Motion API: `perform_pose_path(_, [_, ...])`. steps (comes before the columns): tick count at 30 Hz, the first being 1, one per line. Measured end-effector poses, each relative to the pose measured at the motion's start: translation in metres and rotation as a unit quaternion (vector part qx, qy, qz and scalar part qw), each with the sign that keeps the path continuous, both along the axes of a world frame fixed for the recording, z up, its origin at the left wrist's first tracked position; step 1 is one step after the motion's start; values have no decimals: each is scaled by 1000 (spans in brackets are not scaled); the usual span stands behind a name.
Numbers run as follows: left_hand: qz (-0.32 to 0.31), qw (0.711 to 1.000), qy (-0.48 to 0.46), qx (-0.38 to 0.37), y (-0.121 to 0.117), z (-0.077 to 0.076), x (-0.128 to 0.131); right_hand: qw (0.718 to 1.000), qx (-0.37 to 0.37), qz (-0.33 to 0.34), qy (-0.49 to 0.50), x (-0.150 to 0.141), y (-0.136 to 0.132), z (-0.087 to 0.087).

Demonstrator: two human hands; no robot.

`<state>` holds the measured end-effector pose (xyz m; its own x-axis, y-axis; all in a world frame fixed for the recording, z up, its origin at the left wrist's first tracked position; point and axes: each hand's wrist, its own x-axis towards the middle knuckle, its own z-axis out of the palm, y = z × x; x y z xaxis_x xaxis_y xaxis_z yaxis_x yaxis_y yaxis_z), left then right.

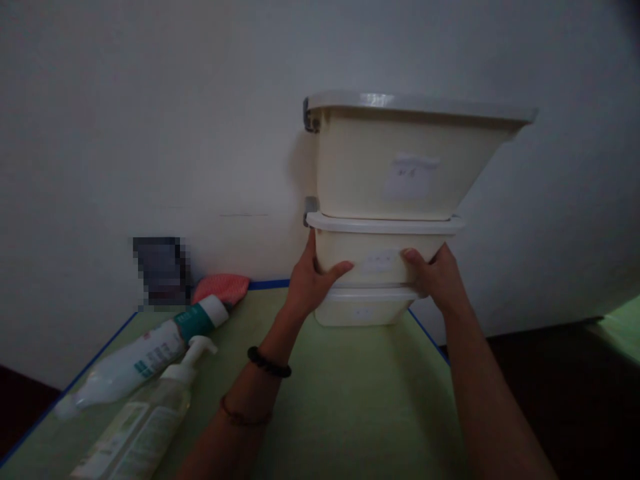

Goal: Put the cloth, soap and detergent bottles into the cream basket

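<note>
Three cream storage boxes with white lids stand stacked against the wall. My left hand (314,279) grips the left side of the middle storage box (345,245), its thumb on the front face. On the opposite side my right hand (436,275) holds the same box, thumb also across the front near a paper label (380,260). Resting on its lid is the largest, top storage box (360,160), which has a grey latch and a handwritten label. Below sits the smallest, bottom storage box (363,313), partly hidden by my hands, standing on the green tabletop.
The green table (340,400) has a blue edge and meets a pale wall (225,120). At the left lie a white bottle with a green cap end (160,350) and a clear pump bottle (150,420). Behind them are a red patterned cloth item (223,288) and a blurred-out dark object (164,270).
</note>
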<state>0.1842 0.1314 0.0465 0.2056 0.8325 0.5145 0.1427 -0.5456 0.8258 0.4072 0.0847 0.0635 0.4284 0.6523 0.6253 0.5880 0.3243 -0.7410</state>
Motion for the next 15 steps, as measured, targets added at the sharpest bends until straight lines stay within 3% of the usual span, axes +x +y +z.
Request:
perform_pose_path(8, [61,997,31,37,-9,-6,8,999,-13,-48,-8,-1,3,-11])
perform_pose_path(12, [76,995,-12,67,-9,-24,6,996,-6,-85,-7,-4,2,-20])
perform_pose_path(15, [53,994,-90,38,-10,-44,2,996,-17,-87,2,-6,-3,-34])
